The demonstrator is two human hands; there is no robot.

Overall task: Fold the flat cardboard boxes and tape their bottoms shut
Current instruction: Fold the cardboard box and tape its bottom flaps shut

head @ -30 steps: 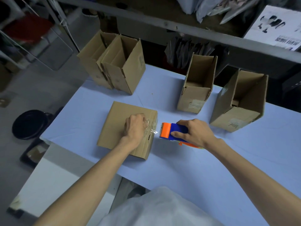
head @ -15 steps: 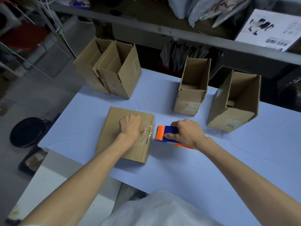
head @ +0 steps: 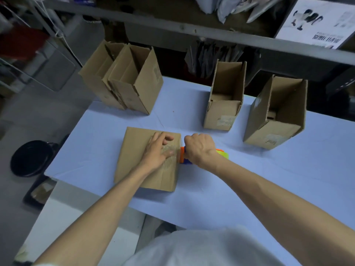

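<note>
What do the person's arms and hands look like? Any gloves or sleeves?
No gloves: the left hand and right hand are bare, with no ring, watch or bracelet visible. Both forearms are uncovered. A pale shirt shows at the bottom edge.

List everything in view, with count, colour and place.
near box: 1, brown, table's near middle
left open boxes: 2, brown, side by side, table's far left
right open boxes: 2, brown, apart, table's far right
tape dispenser: 1, orange and blue, at near box's right edge
table: 1, pale blue top
round container: 1, black, floor left of table
left hand: pressing flat on near box
right hand: gripping tape dispenser
</note>
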